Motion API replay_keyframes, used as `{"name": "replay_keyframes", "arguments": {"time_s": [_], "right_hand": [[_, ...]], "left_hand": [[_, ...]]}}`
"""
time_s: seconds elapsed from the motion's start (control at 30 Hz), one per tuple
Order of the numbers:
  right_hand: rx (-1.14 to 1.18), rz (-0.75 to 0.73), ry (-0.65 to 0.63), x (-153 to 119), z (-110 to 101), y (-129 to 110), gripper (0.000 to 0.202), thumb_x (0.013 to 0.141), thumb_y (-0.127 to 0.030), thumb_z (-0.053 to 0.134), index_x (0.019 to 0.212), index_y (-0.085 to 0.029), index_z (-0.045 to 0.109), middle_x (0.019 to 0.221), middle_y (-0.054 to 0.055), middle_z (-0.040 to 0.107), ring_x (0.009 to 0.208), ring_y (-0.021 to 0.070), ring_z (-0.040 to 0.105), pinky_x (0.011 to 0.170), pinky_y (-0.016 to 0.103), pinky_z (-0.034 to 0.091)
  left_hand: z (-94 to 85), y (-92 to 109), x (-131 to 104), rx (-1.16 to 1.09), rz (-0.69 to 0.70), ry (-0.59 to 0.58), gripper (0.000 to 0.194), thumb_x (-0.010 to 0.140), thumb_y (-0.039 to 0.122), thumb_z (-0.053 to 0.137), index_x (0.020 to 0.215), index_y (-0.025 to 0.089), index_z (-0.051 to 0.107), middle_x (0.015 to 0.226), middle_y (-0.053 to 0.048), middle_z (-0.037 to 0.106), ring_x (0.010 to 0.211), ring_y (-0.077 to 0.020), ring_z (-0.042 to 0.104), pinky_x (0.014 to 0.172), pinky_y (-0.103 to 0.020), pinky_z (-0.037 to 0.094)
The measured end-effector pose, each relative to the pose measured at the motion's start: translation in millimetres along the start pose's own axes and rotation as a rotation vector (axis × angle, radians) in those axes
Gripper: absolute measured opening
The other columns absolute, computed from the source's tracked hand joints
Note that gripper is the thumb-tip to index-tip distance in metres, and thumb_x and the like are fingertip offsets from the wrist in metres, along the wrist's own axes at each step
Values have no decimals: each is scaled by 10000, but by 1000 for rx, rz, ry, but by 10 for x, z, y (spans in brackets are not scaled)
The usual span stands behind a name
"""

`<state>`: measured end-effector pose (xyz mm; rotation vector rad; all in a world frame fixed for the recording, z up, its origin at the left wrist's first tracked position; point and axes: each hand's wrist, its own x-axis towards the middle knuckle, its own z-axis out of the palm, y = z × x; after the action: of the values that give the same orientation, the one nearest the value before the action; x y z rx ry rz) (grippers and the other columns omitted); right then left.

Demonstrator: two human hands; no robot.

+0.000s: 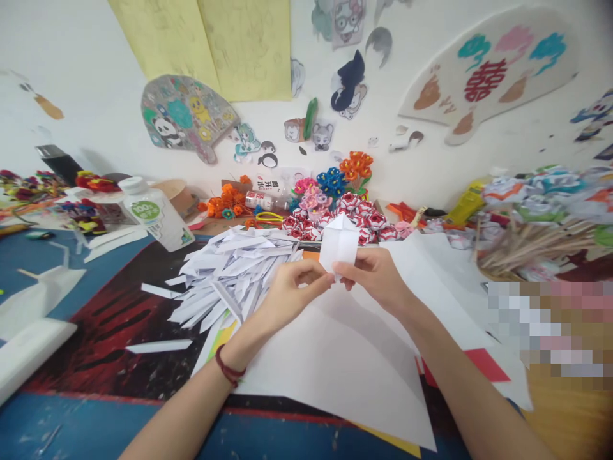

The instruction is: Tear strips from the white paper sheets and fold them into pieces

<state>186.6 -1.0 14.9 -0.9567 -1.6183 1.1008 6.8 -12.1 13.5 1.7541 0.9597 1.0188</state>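
Observation:
A small piece of folded white paper (341,241) with a pointed top is raised over large white sheets (330,348). My right hand (373,271) grips it between thumb and fingers at its lower right. At its lower left corner, my left hand (299,284) pinches with thumb and forefinger together; a dark red cord circles that wrist. Whether the left fingertips hold the paper or only touch it is hard to see. Just left of the hands lies a heap of folded white paper strips (225,268), with a few strips loose beside it.
Along the wall stand a white bottle (156,214), a clear plastic bottle (265,201) and red-and-white paper flowers (352,211). Wooden sticks (522,246) lie at the right. A white object (36,351) sits at the left on the blue table (96,425). Red paper (486,365) lies by my right forearm.

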Motion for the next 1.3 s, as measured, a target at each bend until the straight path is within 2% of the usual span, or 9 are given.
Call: {"name": "replay_keyframes", "arguments": {"time_s": [0.2,0.4,0.53,0.7,0.9,1.07,1.2,1.3], "right_hand": [[-46,-26,61,-11,68,1,219,784,-339,666,677,-149,685,575,7,624,488,97,519,457,212,424],[-55,-35,100,-9,95,31,271,787,-398,653,663,-158,670,584,20,631,492,116,525,469,236,433],[-59,-36,112,-7,104,65,276,781,-410,657,666,-160,667,592,20,628,494,117,527,468,238,434],[-68,-23,88,5,104,97,261,777,-389,669,659,-156,663,564,5,601,476,102,516,467,228,431],[-2,67,80,26,124,128,327,715,-446,711,629,-141,631,559,12,596,469,113,531,458,242,431],[100,162,-38,63,54,196,350,760,-474,670,694,-131,641,587,24,618,521,127,565,520,256,442],[199,126,54,103,-54,238,308,762,-442,684,735,-138,639,628,8,612,536,108,541,534,247,429],[211,116,91,115,-88,244,314,740,-440,705,733,-131,646,643,15,620,542,105,529,528,243,412]], "left_hand": [[27,-26,-2,-85,-33,65,241,790,331,640,681,117,619,632,-7,576,602,-92,478,577,-213,361],[34,13,-2,-15,-50,36,273,813,380,599,694,134,616,658,-6,581,612,-100,481,570,-214,364],[24,-15,-9,15,-25,62,292,815,380,593,652,137,583,613,9,539,584,-94,450,553,-214,349],[-25,-75,25,23,-30,15,285,838,371,557,682,136,600,647,-2,572,601,-104,492,559,-215,370],[-73,-125,68,46,42,113,247,850,353,544,745,136,598,688,-2,572,643,-104,502,620,-208,397],[-132,-129,69,79,48,82,241,857,325,525,718,138,585,674,7,545,639,-102,475,601,-205,369],[-174,-151,96,137,19,23,245,848,320,533,701,135,598,657,7,553,639,-108,485,599,-212,362],[-176,-199,122,140,24,72,246,844,349,542,753,136,626,693,-7,589,658,-118,513,620,-216,389]]}}
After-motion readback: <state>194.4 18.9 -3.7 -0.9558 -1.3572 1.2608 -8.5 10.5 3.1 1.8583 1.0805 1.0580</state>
